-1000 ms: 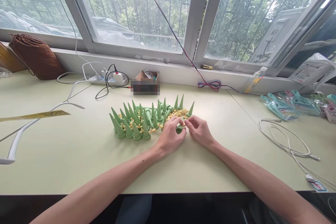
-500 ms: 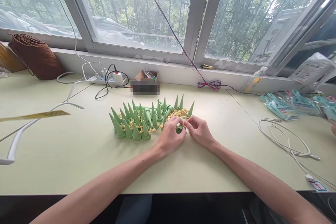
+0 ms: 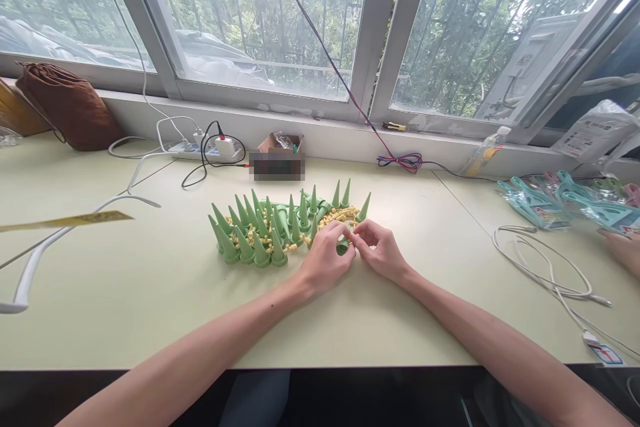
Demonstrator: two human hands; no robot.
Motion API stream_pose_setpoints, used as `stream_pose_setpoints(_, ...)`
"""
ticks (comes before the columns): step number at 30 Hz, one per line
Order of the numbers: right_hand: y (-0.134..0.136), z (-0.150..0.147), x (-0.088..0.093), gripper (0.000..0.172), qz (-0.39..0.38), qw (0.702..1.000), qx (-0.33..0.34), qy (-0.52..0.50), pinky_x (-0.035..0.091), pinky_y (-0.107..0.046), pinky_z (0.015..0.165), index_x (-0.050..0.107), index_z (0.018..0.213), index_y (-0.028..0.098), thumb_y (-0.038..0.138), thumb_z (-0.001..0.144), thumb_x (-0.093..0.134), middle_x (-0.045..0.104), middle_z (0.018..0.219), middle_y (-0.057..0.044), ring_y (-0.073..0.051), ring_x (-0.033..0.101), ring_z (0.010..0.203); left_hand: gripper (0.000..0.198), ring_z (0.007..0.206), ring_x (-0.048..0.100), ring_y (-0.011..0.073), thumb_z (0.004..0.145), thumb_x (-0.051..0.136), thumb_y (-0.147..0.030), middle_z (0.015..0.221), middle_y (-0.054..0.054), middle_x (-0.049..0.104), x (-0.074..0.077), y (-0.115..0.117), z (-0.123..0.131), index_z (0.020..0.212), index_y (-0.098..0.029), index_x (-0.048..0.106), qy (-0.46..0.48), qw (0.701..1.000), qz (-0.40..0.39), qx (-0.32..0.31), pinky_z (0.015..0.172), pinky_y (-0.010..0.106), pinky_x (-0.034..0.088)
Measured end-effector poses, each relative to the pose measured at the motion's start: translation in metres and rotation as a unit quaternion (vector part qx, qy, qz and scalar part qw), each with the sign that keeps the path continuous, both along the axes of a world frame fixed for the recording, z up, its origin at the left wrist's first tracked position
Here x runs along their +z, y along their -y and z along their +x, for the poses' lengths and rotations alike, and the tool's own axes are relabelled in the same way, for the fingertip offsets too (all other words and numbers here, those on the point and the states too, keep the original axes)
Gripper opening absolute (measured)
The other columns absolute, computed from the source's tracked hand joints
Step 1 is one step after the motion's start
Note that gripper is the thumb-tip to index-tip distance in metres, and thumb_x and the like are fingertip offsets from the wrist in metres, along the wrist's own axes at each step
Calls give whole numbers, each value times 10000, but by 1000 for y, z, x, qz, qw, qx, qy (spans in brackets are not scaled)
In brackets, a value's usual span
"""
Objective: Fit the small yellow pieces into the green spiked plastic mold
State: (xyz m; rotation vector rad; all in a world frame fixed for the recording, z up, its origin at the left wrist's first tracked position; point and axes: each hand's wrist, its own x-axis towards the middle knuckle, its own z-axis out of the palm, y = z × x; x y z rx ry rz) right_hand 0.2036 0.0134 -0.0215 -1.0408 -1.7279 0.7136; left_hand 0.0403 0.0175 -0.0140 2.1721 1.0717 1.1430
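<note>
My left hand (image 3: 327, 255) is closed round a green cone (image 3: 342, 247), whose round open end faces me. The fingers of my right hand (image 3: 381, 250) are pinched together at the cone's right side; what they grip is too small to make out. Several green cones (image 3: 261, 252) stand upright on the table to the left of my hands. Small yellow pieces (image 3: 341, 215) lie in a heap just beyond my fingers, and more are scattered among the cones.
Behind stand a small open box (image 3: 281, 143) and a power strip (image 3: 205, 152). A brown bag (image 3: 70, 107) is at the back left. On the right are a coiled white cable (image 3: 550, 267), a bottle (image 3: 487, 152), packaged teal items (image 3: 535, 203) and another person's hand (image 3: 623, 250).
My hands have barely moved, still together at the cone. At the right edge, the other person's hand has come further into view beside a teal item that has shifted left.
</note>
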Motion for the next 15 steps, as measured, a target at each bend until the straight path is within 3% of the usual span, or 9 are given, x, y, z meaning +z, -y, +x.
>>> stream_pose_setpoints(9, -2, -1, -3, 294, -35, 999, -9, -24, 372, -254, 453, 544, 778, 195, 453, 902, 609, 516, 558, 38, -118, 477, 468, 88, 756, 552, 160, 828, 588, -107, 849, 20, 593, 0, 0, 0, 799, -188, 568, -9, 1000, 4, 1, 681, 311, 468)
stream_pose_setpoints(15, 1, 0, 1, 259, -13, 1000, 7, -14, 390, -263, 493, 562, 834, 191, 435, 910, 607, 530, 598, 32, -123, 498, 499, 99, 750, 550, 158, 830, 575, -97, 857, 22, 592, 1, 2, 0, 799, -190, 560, -6, 1000, -2, -4, 675, 307, 465)
